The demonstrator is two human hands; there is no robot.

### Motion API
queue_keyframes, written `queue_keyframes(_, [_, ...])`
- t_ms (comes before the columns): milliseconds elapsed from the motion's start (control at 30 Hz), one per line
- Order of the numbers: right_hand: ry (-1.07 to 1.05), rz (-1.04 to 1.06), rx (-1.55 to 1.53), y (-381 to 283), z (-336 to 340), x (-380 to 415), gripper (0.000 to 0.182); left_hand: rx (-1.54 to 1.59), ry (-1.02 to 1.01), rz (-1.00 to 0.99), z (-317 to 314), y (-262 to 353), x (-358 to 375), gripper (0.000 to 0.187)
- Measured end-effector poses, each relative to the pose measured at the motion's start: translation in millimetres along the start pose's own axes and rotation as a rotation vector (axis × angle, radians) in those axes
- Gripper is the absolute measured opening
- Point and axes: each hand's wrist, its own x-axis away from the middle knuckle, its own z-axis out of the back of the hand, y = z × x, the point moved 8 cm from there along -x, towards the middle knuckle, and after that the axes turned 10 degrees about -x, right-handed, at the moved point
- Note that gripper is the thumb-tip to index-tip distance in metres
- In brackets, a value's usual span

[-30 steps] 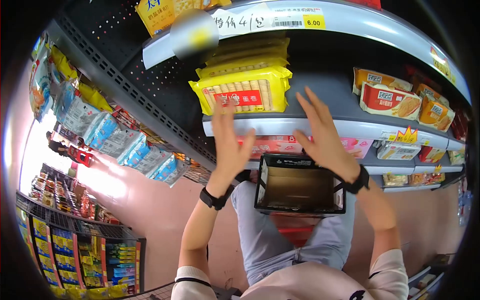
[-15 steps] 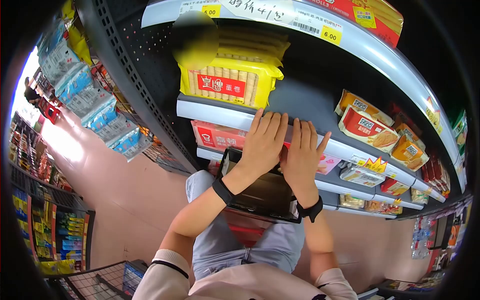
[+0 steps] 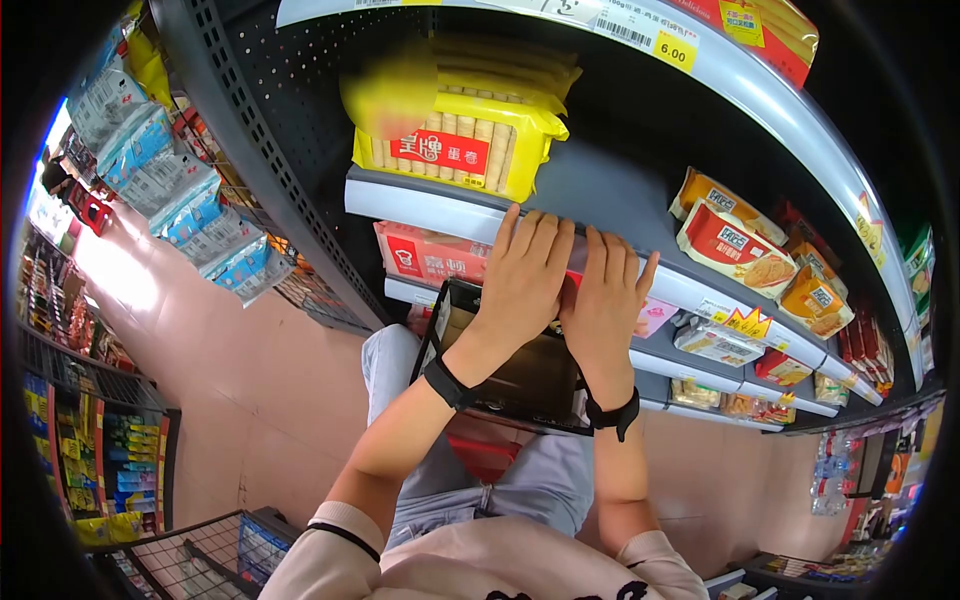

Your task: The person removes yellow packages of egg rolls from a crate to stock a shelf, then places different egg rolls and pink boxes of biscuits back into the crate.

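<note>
Left hand [image 3: 525, 280], right hand [image 3: 600, 310] over long white shelf edge [image 3: 425, 210], my fingers straight, holding nothing; best spread weight evenly, clear of yellow plastic-wrapped egg rolls [image 3: 470, 150].

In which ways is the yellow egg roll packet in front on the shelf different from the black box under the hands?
Colour: the yellow packet carries a red label, while the black box is brownish inside. State: the packet looks closed; the box is open, its inside partly hidden. Place: the packet sits on the shelf; the box is lower down. Both are roughly rectangular.
</note>
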Motion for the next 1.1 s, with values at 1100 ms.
queue_keyframes(1100, [0.078,0.002,0.046,-0.8,-0.1,-1.9,0.068,-0.003,0.035,-0.003,-1.1,-2.2,-0.7,0.066])
